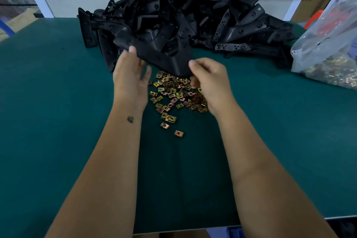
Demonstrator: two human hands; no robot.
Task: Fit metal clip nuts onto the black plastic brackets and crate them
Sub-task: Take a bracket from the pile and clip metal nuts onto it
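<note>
Fingers of the left hand (129, 75) grip a black bracket (162, 56), lifted off the green table (58, 102). Right hand (207, 81), curled at the bracket's other end, hides any nut. Clip nuts (173, 92) lie below between both hands; right of them, a clear bag (328, 58) holds more.
</note>
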